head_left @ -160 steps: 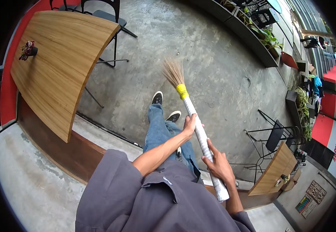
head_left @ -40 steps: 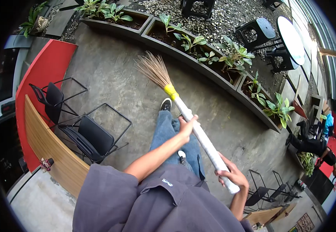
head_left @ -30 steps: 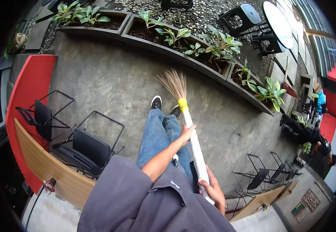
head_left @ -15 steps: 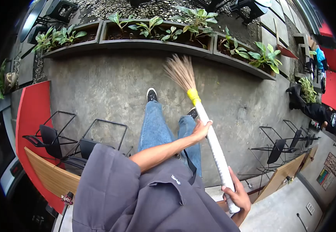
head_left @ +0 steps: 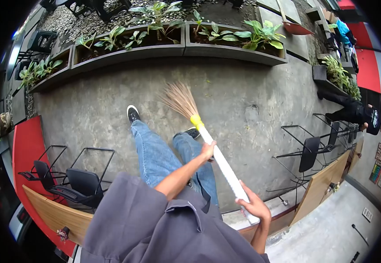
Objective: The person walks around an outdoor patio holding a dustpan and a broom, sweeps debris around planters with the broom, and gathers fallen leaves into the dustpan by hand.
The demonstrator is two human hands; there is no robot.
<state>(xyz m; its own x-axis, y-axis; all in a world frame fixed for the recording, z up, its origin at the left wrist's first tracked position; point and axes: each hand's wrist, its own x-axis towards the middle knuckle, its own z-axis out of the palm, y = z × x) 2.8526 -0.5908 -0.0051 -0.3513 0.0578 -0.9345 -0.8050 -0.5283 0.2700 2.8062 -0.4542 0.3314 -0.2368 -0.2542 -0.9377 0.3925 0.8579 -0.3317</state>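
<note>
A stick broom [head_left: 227, 171] with a white handle, a yellow band and thin brown bristles slants across the view in front of me. My left hand [head_left: 208, 151] is wrapped round the handle a little below the yellow band. Near the handle's end, my right hand [head_left: 256, 207] grips it, thumb lying along the side. The bristles [head_left: 179, 100] fan out low over the grey concrete floor [head_left: 98, 105]; whether they touch it I cannot tell. A few small leaf bits lie on the floor just beyond the bristles.
Long grey planters [head_left: 129, 51] with green plants edge the far side. Black chairs [head_left: 84, 182] and a wooden table [head_left: 59, 212] stand at left; more chairs [head_left: 309, 153] and another table [head_left: 320, 188] at right. A person in black [head_left: 352, 109] is at far right. A red dustpan [head_left: 296, 29] lies beyond the planters.
My view has shifted to the right, so planters and chairs sit further left. Both hands keep their hold on the broom, whose bristles are now further from the planter. The person at right shows more fully.
</note>
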